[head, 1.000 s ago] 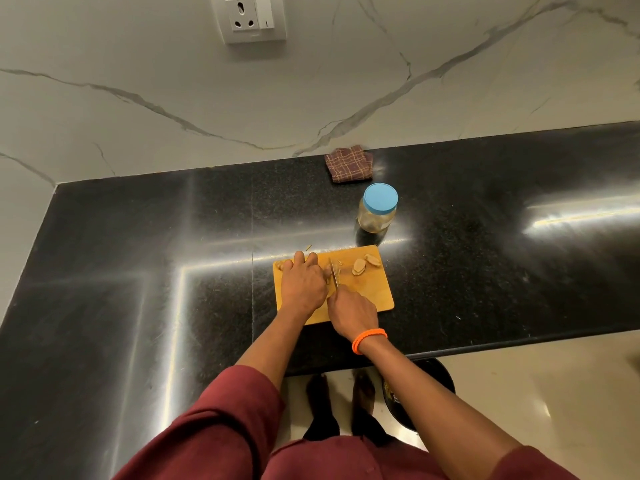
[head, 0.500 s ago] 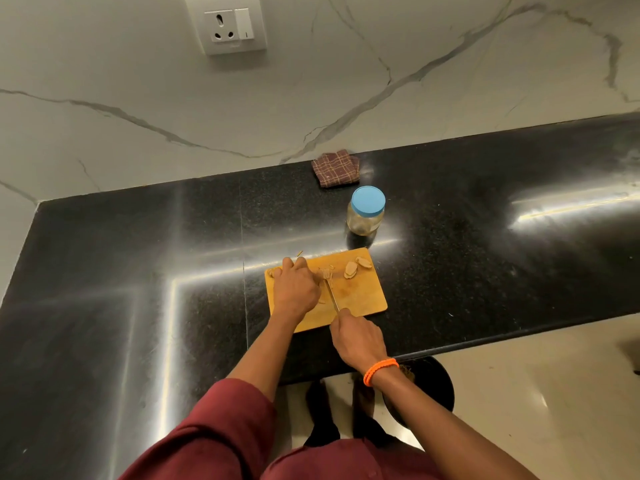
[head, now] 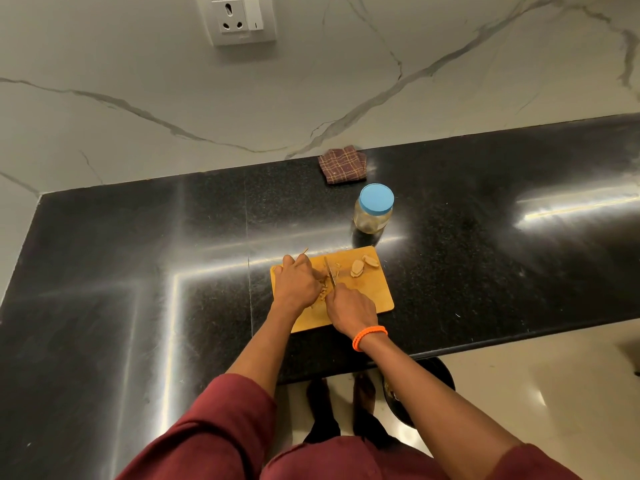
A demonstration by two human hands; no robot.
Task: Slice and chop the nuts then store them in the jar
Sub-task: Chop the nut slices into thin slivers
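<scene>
Knife handle [head: 341, 295] hidden inside right hand's [head: 351, 311] grip.

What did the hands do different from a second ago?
Not much. The right hand pulled the knife back toward the person, then pushed it forward again over the nuts, slicing. The left hand stayed pressed on the nuts on the cutting board. The jar, lid on, and the cloth stayed put.
</scene>
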